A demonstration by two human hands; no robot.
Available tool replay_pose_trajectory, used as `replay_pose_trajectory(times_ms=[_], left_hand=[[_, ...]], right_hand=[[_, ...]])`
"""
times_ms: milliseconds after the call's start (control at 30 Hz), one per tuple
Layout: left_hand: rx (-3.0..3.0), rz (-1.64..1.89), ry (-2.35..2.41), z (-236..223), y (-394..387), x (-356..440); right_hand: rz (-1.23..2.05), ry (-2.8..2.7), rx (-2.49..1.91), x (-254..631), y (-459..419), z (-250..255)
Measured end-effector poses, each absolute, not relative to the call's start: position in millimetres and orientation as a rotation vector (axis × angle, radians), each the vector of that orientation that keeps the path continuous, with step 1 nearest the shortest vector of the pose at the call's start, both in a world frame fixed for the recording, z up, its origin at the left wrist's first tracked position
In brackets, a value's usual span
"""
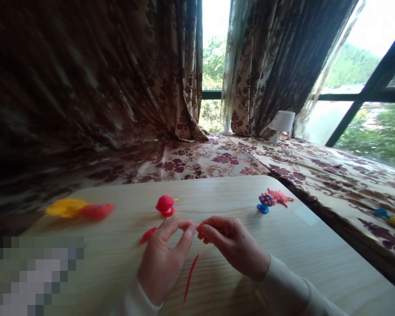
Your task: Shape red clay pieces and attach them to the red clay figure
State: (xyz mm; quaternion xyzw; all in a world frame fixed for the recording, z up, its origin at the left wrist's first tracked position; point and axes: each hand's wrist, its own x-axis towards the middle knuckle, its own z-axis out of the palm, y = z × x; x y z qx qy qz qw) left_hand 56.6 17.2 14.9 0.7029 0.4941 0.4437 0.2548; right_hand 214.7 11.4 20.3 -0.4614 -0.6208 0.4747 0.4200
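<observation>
Above the table, both hands meet with fingertips nearly touching. My right hand (232,241) pinches a small piece of red modelling clay (198,229). My left hand (166,254) is closed in a pinch at the other side of that piece, most of which the fingers hide. Below the hands lies a thin red clay strip (190,278). Just left of my left hand is a flat red clay piece (148,235), partly covered by it. Beyond the hands stands a red clay figure (165,203) on a small base, with a thin yellow bit sticking out to its right.
A yellow clay lump (66,208) and an orange-red clay lump (96,212) lie at the table's left. Toward the right back stand a blue clay figure with pink dots (266,202) and a flat pink clay shape (279,196). A white lamp (283,121) stands beyond the wooden table (217,188).
</observation>
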Motion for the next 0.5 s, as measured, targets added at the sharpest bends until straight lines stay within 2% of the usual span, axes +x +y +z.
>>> replay_pose_trajectory(times_ms=[200,500], left_hand=[[1.905,1.221,1.342,14.6,15.1,56.1],[1.899,1.171,1.356,17.5,15.4,58.3]], right_hand=[[1.226,-1.534,-1.115,213.3,11.5,22.1],[0.899,-1.635,-1.162,211.6,11.4,17.5]])
